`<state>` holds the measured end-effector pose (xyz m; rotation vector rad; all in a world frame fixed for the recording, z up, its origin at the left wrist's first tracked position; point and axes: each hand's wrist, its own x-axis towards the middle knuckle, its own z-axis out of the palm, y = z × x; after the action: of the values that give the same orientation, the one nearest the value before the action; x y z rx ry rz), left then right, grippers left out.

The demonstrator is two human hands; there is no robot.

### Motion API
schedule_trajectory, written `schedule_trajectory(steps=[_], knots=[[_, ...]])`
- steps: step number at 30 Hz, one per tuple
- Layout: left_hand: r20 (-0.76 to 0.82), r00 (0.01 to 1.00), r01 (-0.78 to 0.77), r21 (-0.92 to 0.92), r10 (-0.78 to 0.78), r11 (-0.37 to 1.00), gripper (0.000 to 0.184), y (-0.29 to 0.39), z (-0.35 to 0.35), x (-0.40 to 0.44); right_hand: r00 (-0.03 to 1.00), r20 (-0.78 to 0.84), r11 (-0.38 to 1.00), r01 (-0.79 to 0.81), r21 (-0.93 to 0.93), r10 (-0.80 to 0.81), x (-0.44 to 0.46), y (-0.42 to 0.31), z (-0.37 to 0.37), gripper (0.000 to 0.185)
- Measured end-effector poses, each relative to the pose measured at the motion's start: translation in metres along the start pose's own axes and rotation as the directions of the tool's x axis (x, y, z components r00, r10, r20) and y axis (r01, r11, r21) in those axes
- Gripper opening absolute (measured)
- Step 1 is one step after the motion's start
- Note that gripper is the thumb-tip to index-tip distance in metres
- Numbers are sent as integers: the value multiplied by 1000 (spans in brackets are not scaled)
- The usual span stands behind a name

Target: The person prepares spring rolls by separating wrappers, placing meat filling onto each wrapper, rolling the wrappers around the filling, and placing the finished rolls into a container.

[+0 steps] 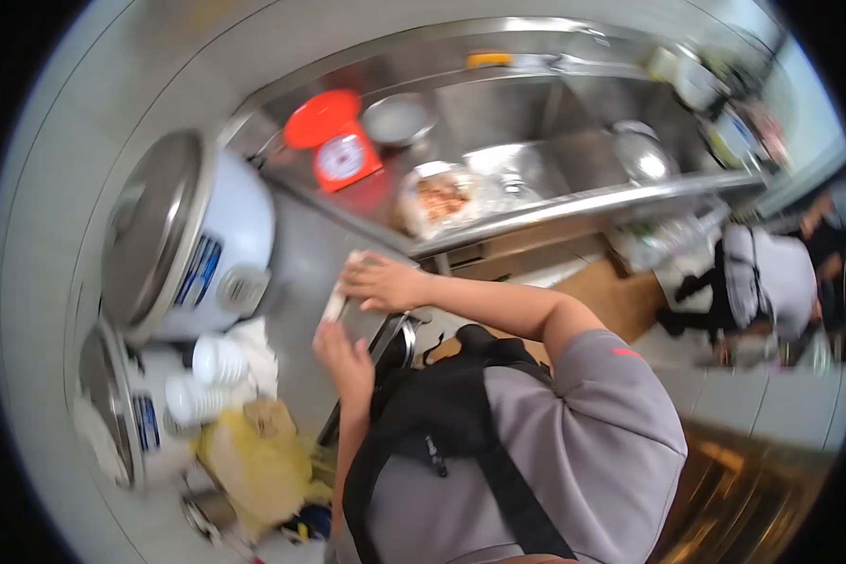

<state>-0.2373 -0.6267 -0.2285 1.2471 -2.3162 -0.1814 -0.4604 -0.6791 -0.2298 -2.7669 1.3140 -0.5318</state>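
A narrow, pale strip-like thing [335, 303] lies on the steel counter [303, 246]; blur hides what it is. My right hand [383, 283] rests at its upper end, fingers spread and fingertips touching it. At the lower end is my left hand [345, 359], its fingertips against or just beside the strip and its thumb held apart. Neither hand is visibly wrapped round anything. To the left of my hands stands a big white cooker [227, 249] with a metal lid.
Beyond the counter are a red scale [346, 158], a metal bowl [398, 119], a bag of reddish food [440, 197] and steel sinks [498, 108]. White cups [218, 360] and a yellow bag [254, 461] lie at lower left. Another person [769, 279] is at right.
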Motion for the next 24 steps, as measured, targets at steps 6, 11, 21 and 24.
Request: schedule_trajectory(steps=[6, 11, 21, 24], knots=[[-50, 969, 249, 206, -244, 946, 76, -9, 23, 38, 1000, -7, 998, -11, 58, 11, 51, 21, 20, 67], [87, 921, 366, 137, -380, 920, 74, -52, 4, 75, 960, 280, 990, -37, 139, -4, 108, 52, 11, 68], [-190, 888, 388, -175, -418, 905, 39, -25, 6, 131, 965, 138, 767, 88, 636, -225, 141, 70, -62, 36], [-433, 719, 279, -537, -544, 796, 29, 0, -4, 145, 981, -164, 554, 194, 810, -103, 140, 30, -96, 27]])
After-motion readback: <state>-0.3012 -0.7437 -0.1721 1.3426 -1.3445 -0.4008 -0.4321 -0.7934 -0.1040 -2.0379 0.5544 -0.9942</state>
